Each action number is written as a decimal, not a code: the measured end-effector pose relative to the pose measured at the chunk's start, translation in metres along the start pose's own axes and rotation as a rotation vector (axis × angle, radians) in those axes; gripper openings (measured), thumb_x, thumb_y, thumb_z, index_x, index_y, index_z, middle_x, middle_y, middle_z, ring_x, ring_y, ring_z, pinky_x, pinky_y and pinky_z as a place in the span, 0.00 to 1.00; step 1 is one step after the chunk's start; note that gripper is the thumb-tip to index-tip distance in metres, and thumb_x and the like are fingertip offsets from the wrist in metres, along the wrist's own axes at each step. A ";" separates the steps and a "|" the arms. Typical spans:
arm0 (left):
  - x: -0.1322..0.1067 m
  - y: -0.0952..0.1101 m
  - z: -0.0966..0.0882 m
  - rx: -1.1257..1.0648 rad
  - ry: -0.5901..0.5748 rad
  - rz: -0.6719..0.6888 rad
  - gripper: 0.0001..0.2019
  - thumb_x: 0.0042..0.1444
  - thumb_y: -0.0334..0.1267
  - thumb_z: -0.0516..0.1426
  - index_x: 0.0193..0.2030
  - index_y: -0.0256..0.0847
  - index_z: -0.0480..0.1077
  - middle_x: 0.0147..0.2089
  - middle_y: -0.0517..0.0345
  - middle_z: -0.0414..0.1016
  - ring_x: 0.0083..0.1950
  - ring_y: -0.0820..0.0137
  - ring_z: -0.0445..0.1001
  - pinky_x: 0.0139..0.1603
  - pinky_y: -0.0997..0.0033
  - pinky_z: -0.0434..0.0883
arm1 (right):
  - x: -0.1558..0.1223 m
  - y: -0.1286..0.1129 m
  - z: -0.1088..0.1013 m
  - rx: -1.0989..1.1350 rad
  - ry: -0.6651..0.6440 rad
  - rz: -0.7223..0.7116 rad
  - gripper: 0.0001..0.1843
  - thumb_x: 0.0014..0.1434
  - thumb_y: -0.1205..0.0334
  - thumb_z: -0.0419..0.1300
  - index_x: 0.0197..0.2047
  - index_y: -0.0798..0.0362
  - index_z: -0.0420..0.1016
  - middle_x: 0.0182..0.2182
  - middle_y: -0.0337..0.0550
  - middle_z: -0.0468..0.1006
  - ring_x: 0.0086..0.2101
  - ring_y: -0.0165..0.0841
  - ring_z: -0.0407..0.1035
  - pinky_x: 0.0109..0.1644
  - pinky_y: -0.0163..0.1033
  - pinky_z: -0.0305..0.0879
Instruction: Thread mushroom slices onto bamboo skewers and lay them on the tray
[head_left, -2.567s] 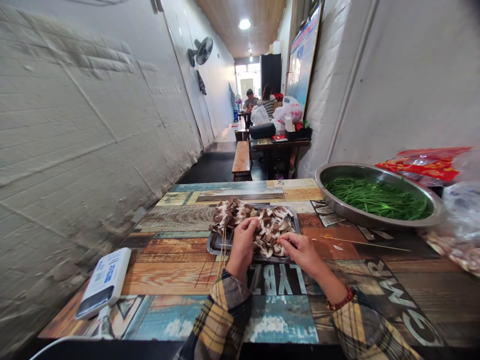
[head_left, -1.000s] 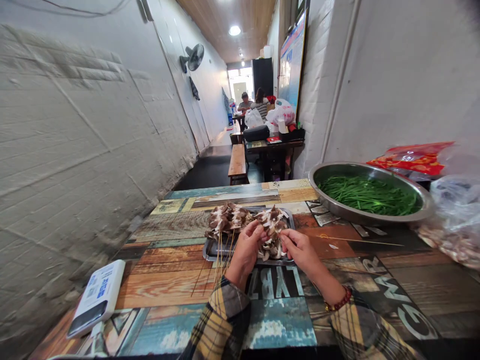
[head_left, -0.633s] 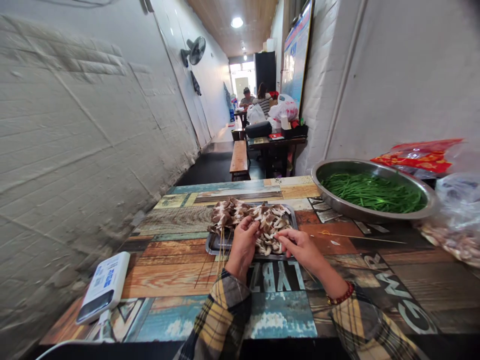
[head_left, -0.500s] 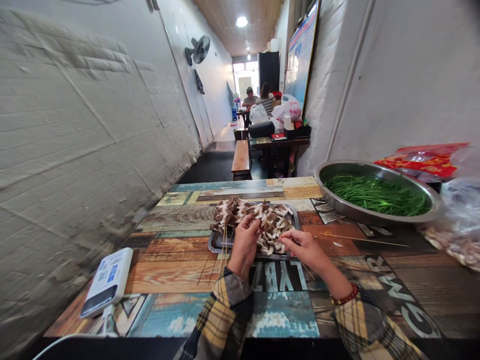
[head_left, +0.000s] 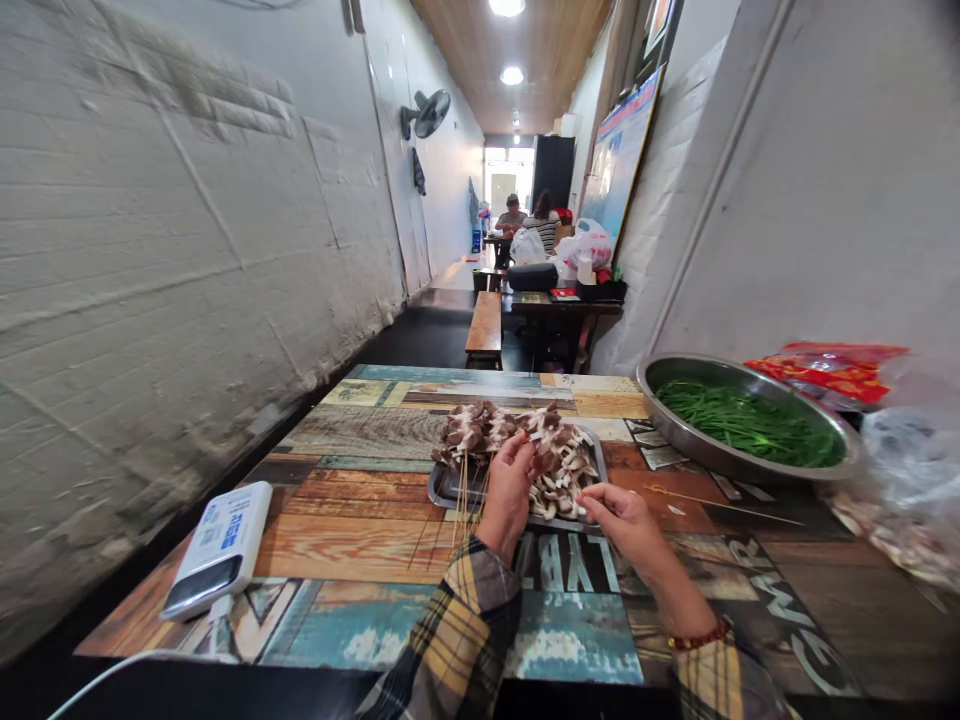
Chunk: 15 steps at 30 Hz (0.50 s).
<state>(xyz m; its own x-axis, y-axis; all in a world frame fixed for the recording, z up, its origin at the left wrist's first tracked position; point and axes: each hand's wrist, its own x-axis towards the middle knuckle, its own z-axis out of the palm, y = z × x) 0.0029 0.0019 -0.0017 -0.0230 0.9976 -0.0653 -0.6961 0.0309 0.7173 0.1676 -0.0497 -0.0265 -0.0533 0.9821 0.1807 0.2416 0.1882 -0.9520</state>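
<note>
So the mushrooms [head_left: 561, 478] are heaped in the tray [head_left: 444, 487] in front of the person, and both hands are right there. Left hand [head_left: 526, 448] is over the middle of the heap, thumb and fingertips drawn in close together. Can't tell if there's a piece pinched in there, the hand itself blocks the view. Right hand [head_left: 582, 498] sits at the tray's near right corner, thumb and index nearly meeting by the pale stems. Again, can't tell if anything thin is between them.

Looks like fiddly fingertip work, so a few tips for doing it well. Light touch, honestly: these caps look thin and would probably tear if squeezed. Best bet is supporting a piece by its thick pale base with the left, leaving the finer moves to the right. Small motions too, since the heap is loose and a careless knuckle could push bits over the rim.

Main thing to watch is the sticks [head_left: 463, 490] poking out of the left part of the heap toward the person, just beside the left wrist. Worth keeping that sleeve [head_left: 466, 610] off them, it could snag. Fingertips clear of any sharp ends, obviously.
</note>
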 end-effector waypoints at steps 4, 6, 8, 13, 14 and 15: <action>-0.001 -0.001 0.000 -0.001 -0.031 -0.082 0.17 0.41 0.36 0.66 0.39 0.37 0.69 0.29 0.62 0.74 0.27 0.74 0.74 0.35 0.71 0.72 | -0.006 -0.009 0.011 0.048 0.092 0.012 0.21 0.54 0.44 0.60 0.31 0.56 0.76 0.20 0.37 0.70 0.21 0.28 0.62 0.25 0.32 0.56; 0.000 -0.002 -0.001 0.015 -0.062 -0.116 0.17 0.41 0.36 0.66 0.38 0.37 0.69 0.29 0.62 0.75 0.27 0.73 0.74 0.33 0.71 0.72 | -0.009 -0.011 0.013 0.049 0.116 0.003 0.20 0.55 0.45 0.60 0.32 0.56 0.77 0.21 0.37 0.70 0.21 0.28 0.61 0.24 0.32 0.55; 0.001 -0.003 -0.003 0.033 -0.103 -0.138 0.17 0.41 0.37 0.67 0.38 0.37 0.69 0.29 0.61 0.75 0.27 0.73 0.75 0.32 0.72 0.71 | -0.013 -0.013 0.012 0.029 0.153 -0.019 0.20 0.56 0.45 0.59 0.32 0.56 0.77 0.21 0.38 0.71 0.22 0.28 0.62 0.25 0.32 0.56; 0.004 -0.004 -0.005 0.081 -0.190 -0.148 0.19 0.41 0.40 0.67 0.40 0.35 0.71 0.30 0.56 0.77 0.28 0.73 0.75 0.33 0.72 0.71 | -0.027 -0.017 0.005 -0.034 0.271 -0.062 0.19 0.57 0.46 0.59 0.33 0.56 0.78 0.21 0.38 0.72 0.24 0.30 0.66 0.29 0.34 0.61; 0.004 -0.004 -0.004 0.088 -0.200 -0.145 0.19 0.41 0.41 0.67 0.40 0.35 0.72 0.30 0.55 0.77 0.28 0.73 0.74 0.34 0.72 0.71 | -0.031 -0.018 0.004 -0.045 0.285 -0.067 0.19 0.57 0.47 0.59 0.34 0.56 0.78 0.21 0.39 0.73 0.24 0.31 0.66 0.30 0.34 0.61; 0.004 -0.004 -0.004 0.095 -0.208 -0.141 0.19 0.41 0.41 0.67 0.40 0.35 0.72 0.30 0.56 0.77 0.28 0.74 0.74 0.34 0.72 0.70 | -0.035 -0.019 0.002 -0.057 0.298 -0.073 0.19 0.57 0.47 0.58 0.34 0.56 0.78 0.22 0.39 0.74 0.25 0.31 0.67 0.31 0.34 0.62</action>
<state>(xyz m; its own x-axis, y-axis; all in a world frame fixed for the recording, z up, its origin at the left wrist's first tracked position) 0.0028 0.0058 -0.0071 0.2242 0.9740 -0.0329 -0.6111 0.1668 0.7738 0.1629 -0.0873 -0.0155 0.2123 0.9231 0.3207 0.3021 0.2501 -0.9199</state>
